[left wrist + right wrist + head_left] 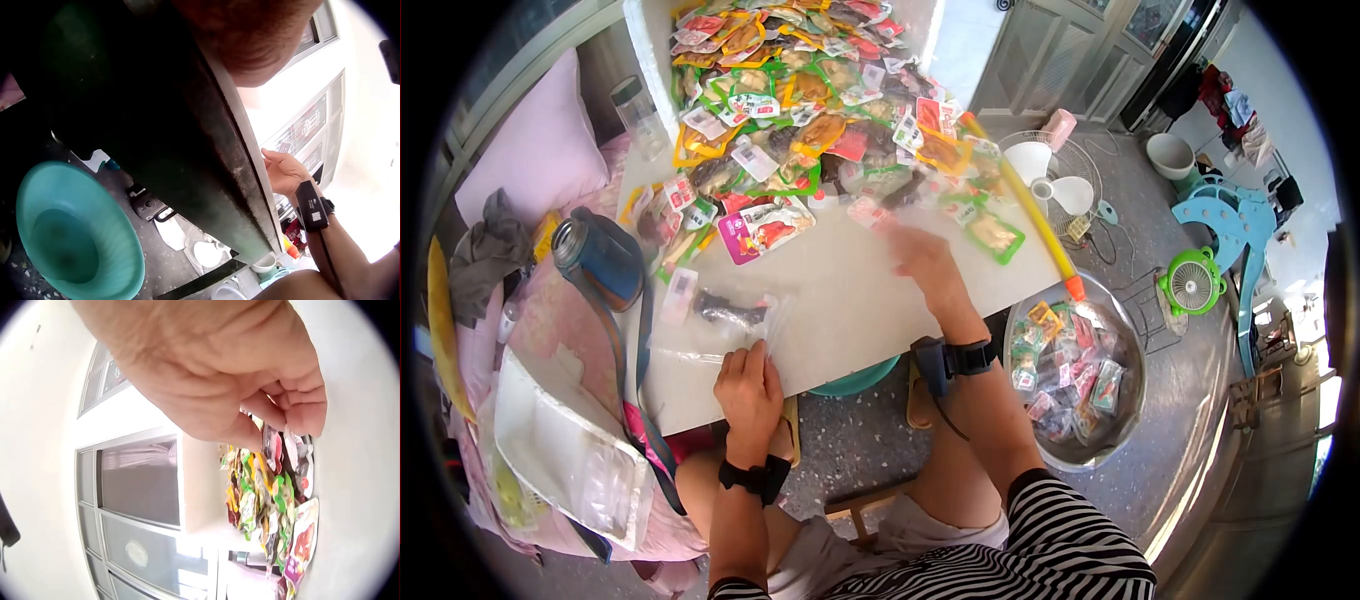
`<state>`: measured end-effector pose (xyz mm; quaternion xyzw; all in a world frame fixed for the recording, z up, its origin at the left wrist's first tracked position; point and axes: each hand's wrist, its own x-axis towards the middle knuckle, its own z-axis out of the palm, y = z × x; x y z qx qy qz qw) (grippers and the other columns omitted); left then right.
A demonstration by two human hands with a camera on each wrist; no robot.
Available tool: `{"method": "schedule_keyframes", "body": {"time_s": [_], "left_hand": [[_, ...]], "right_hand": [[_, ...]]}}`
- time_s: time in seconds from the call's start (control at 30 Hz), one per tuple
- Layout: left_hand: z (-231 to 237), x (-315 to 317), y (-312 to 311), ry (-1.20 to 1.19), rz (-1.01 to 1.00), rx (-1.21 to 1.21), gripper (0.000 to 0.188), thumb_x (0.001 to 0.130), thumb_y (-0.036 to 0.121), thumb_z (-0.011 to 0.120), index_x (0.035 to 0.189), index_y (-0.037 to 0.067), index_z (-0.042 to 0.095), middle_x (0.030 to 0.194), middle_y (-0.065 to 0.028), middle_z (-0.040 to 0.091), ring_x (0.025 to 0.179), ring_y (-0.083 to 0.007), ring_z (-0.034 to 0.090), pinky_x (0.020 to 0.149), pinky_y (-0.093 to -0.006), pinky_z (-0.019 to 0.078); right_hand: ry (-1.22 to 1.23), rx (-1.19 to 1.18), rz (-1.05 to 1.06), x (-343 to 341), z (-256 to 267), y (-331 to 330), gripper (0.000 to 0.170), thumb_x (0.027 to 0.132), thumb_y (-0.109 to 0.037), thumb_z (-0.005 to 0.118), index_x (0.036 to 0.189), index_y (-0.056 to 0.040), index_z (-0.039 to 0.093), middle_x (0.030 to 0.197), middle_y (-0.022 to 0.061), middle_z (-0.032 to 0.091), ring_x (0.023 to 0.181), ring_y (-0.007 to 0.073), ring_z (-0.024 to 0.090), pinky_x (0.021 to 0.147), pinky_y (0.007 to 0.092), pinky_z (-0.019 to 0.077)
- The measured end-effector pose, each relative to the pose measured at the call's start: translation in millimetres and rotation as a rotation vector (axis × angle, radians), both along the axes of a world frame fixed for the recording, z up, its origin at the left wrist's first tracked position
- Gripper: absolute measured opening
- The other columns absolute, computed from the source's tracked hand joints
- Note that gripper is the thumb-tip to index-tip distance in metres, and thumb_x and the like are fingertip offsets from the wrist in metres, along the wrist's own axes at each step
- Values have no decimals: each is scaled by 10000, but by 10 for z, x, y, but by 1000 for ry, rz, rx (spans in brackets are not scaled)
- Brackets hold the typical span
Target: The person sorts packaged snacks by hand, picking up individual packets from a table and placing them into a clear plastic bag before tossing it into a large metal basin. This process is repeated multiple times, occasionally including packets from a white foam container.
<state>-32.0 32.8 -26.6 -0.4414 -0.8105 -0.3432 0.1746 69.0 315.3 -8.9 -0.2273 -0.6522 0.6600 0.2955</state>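
My left hand [750,395] rests at the table's near edge, fingertips touching the edge of a clear plastic bag [775,318]. A dark packed item [730,312] and a packet with a pale pink label [680,297] lie beside that bag. In the left wrist view only the heel of the left hand [250,44] shows. My right hand [930,270] is over the table at the pile's near edge; in the right wrist view its curled fingers [306,419] pinch the end of a clear packet with a pink-white label [302,464]. A purple-and-white pouch [766,230] lies to its left.
A heap of colourful packets [800,100] spreads from a white foam box [650,60]. A yellow stick [1030,210] lies along the table's right side. A metal basin [1135,400] of packets is at right, a blue flask [605,262] at left, a green basin [75,231] under the table.
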Motion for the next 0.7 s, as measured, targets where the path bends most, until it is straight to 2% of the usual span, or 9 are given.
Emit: {"method": "schedule_keyframes", "body": {"time_s": [0.13,0.23,0.27,0.37,0.47,0.57,0.67,0.7], "left_hand": [[-15,-1,11,-3,1,7,226,767,-15,606,987,-36,649,745,-155,576,701,-344,573,610,-437,479],[-14,1,0,-14,4,12,219,762,-5,613,976,-30,655,741,-144,578,705,-336,578,610,-431,486],[-10,4,3,-20,7,18,219,760,-4,617,973,-29,659,738,-141,580,704,-333,580,611,-428,487],[-23,1,4,-26,16,21,219,752,-2,627,967,-25,664,731,-133,582,703,-327,584,613,-424,491],[-23,-4,11,-20,19,27,216,745,-6,629,956,-24,669,743,-136,591,713,-328,593,618,-421,498],[-17,-7,5,-30,22,47,210,746,-10,626,950,-22,673,749,-137,598,715,-329,599,618,-417,501],[-17,-8,-2,-72,26,108,199,754,-12,627,947,-20,673,738,-143,595,701,-333,598,610,-415,496],[-17,-9,-10,-102,25,131,192,758,-12,628,945,-19,673,733,-145,592,694,-335,597,606,-414,492]], "right_hand": [[-33,83,183,43,85,-687,328,890,-194,681,1144,8,629,898,51,617,838,125,603,642,285,493],[-227,9,382,156,362,-825,358,872,-169,697,1168,10,604,937,87,624,822,122,601,667,282,492],[-271,257,247,116,303,-743,417,830,-154,722,1197,-8,589,1014,118,636,860,172,617,722,308,506],[-274,895,-103,90,208,-422,498,761,-127,743,1220,-23,581,1076,141,638,949,259,619,801,340,510],[-264,740,88,191,226,-323,493,727,-97,735,1195,-31,594,1116,140,630,994,326,594,836,385,501],[-302,994,170,210,183,-253,447,732,-73,711,1163,-30,602,1068,146,641,1000,323,592,856,387,491],[-260,1179,66,201,81,-139,348,748,-48,690,1090,-27,628,944,150,666,897,325,623,775,386,513],[-224,1099,49,211,81,-125,306,767,-48,684,1067,-22,633,898,149,664,832,311,625,733,377,516]]}}
